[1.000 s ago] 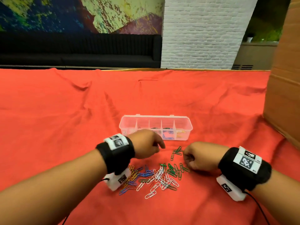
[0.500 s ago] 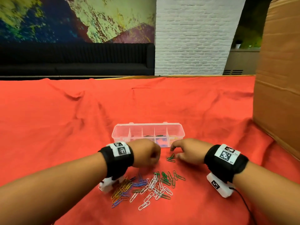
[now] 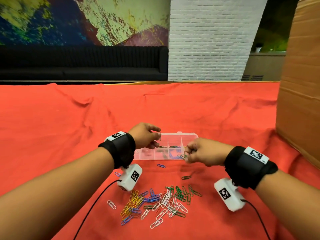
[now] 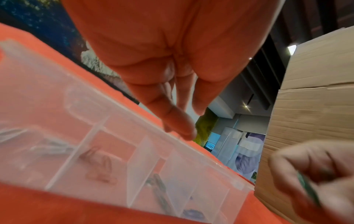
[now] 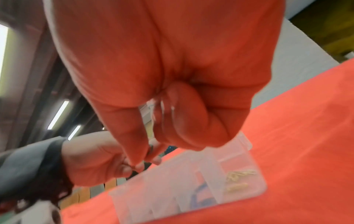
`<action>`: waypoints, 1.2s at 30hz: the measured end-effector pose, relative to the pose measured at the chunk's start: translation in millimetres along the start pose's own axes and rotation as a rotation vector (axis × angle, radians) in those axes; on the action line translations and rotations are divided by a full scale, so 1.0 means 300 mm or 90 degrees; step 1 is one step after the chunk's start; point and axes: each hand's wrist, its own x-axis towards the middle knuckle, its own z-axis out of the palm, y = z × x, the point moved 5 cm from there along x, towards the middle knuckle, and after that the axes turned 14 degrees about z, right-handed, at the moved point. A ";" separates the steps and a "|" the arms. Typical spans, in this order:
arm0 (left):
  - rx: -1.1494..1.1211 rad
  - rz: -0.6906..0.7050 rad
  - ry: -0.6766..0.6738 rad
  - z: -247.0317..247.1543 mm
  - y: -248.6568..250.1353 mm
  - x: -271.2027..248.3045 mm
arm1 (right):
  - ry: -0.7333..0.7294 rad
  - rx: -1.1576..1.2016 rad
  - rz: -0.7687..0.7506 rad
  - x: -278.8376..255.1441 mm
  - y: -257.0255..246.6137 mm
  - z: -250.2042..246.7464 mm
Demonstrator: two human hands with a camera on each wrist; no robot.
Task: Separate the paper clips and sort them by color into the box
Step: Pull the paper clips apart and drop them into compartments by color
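A clear divided box (image 3: 183, 134) sits on the red cloth and holds a few clips sorted by color. My left hand (image 3: 158, 135) hovers over the box's left half and pinches a dark paper clip (image 3: 160, 137) that hangs between thumb and forefinger. My right hand (image 3: 186, 157) is at the box's front right corner, fingers curled, pinching green clips (image 3: 183, 156). The left wrist view shows the box (image 4: 191, 149) below and a green clip (image 4: 306, 186) in the right hand. In the right wrist view, yellow clips (image 5: 239, 175) lie in the end compartment. The mixed pile (image 3: 155, 201) lies nearer to me.
Single clips lie apart from the pile: a blue one (image 3: 161, 165), a green one (image 3: 186, 177), a white one (image 3: 111, 204). A tall cardboard box (image 3: 303, 84) stands at the right. Wrist camera cables trail over the red cloth (image 3: 69, 135).
Both hands have lifted off the cloth by the small green cluster and moved up to the box. Each now pinches a clip, and the hands have drawn apart.
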 end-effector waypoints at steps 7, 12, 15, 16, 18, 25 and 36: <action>0.022 0.078 -0.171 0.087 0.097 -0.050 | -0.008 0.233 0.069 0.065 -0.019 -0.014; 0.040 0.090 -0.118 0.062 0.085 -0.031 | -0.012 0.238 0.060 0.112 -0.062 0.000; 0.078 0.052 -0.037 -0.005 0.033 0.006 | 0.061 0.172 0.075 0.154 -0.086 -0.035; 0.102 0.044 -0.019 -0.023 0.015 0.018 | 0.086 0.131 0.076 0.164 -0.101 -0.043; 0.176 0.043 -0.013 -0.035 -0.008 0.037 | 0.115 0.038 0.074 0.181 -0.135 -0.047; 0.342 0.064 -0.027 -0.032 -0.033 0.047 | -0.008 0.113 0.091 0.234 -0.208 -0.047; 0.511 0.123 -0.061 -0.035 -0.072 -0.001 | 0.281 -0.576 -0.044 0.327 -0.169 -0.052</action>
